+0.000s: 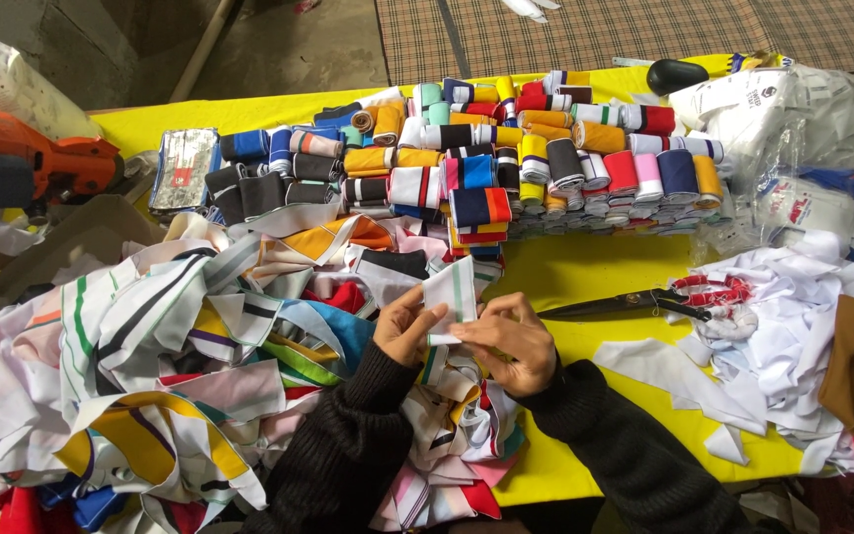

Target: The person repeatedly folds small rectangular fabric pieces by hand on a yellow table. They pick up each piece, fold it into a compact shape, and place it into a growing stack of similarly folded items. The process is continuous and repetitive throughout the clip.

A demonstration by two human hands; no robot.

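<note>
Left hand (pixel 405 328), right hand (pixel 509 341) — pinching white striped strip (pixel 450 294).

Premises: a small garment or textile workshop. A worktable under a yellow cover (pixel 585 272) carries rows of folded striped knit bands (pixel 506 158), sorted and stacked by colour. A loose heap of striped fabric strips (pixel 170 346) covers the near left side; white offcuts (pixel 773 297) lie to the right. Large tailor's shears (pixel 635 305) with cloth-wrapped handles rest on the table. Plastic bags of stock (pixel 793 119) sit at the far right. Bare concrete floor (pixel 289 44) beyond, with a checked mat (pixel 585 30).
</note>
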